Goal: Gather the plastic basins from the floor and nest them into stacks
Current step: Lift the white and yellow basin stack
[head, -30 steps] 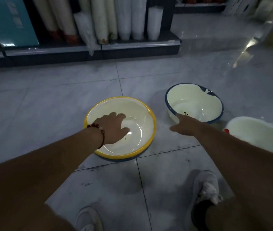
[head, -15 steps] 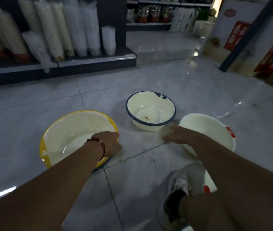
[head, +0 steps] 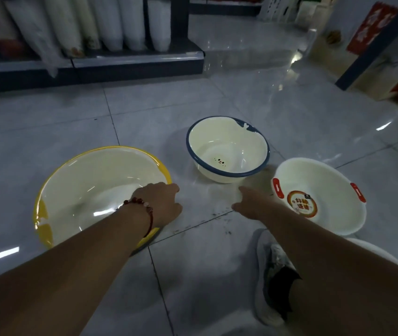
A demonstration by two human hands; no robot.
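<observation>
A glossy grey tiled floor point(head: 290, 112) in a dim shop aisle carries three plastic basins. Nearest, the tilted yellow-rimmed basin point(head: 91, 180) is gripped at its rim by the left hand point(head: 161, 202); the right hand point(head: 253, 202) is held flat and relaxed between the red-handled white basin point(head: 319, 204) and the blue-rimmed basin point(head: 227, 149) behind. The basins are judged light, stiff and slippery, best taken by the rim. A shoe point(head: 270, 275) is planted close by; wrapped stacks on a shelf point(head: 132, 61) are seen beyond
</observation>
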